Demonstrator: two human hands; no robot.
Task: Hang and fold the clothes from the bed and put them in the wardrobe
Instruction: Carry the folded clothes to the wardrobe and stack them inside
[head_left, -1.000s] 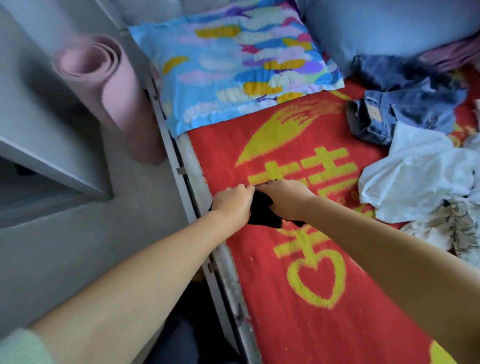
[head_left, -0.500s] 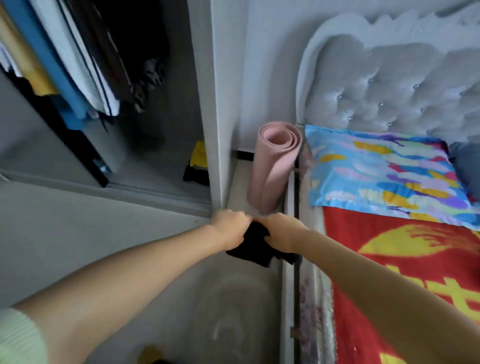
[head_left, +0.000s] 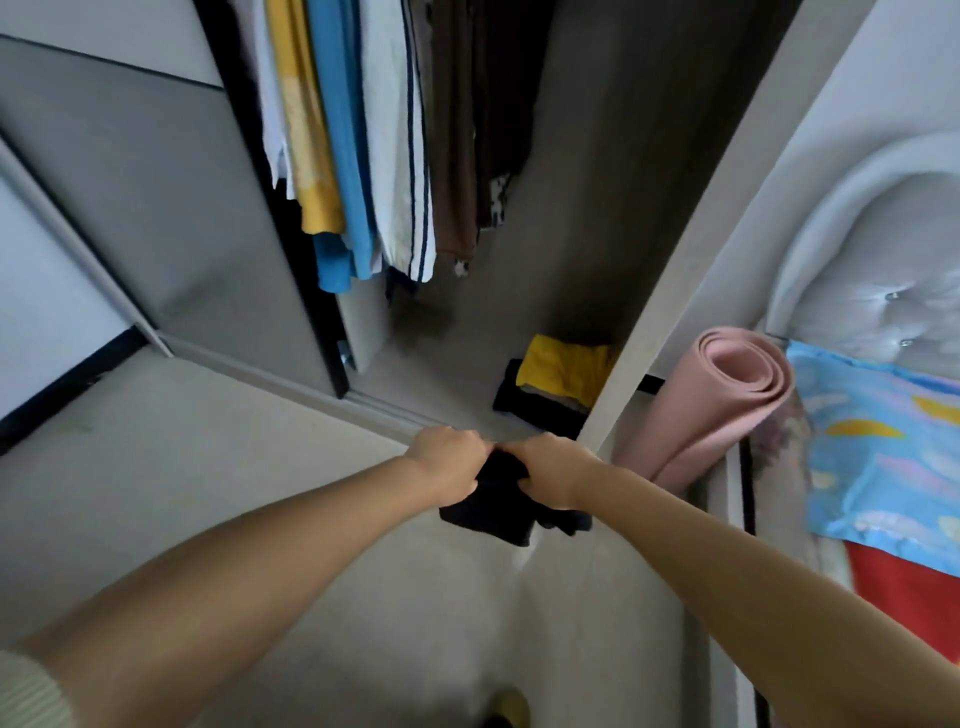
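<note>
The open wardrobe (head_left: 519, 218) holds a folded pile (head_left: 558, 382) on its floor. Just outside it, the left hand (head_left: 449, 462) and right hand (head_left: 550, 467) grip a folded black garment (head_left: 501, 501); placing it squarely atop that pile should keep the fold intact.

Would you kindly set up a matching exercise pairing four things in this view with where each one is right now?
Things:
1. black garment
2. yellow folded garment
3. pink rolled mat
4. blue shirt

Places:
A. hanging in the wardrobe among other clothes
B. standing between the wardrobe's side panel and the bed
C. gripped by both hands, left hand and right hand, over the floor
D. on top of a folded stack on the wardrobe floor

Pairs: 1-C, 2-D, 3-B, 4-A
</note>
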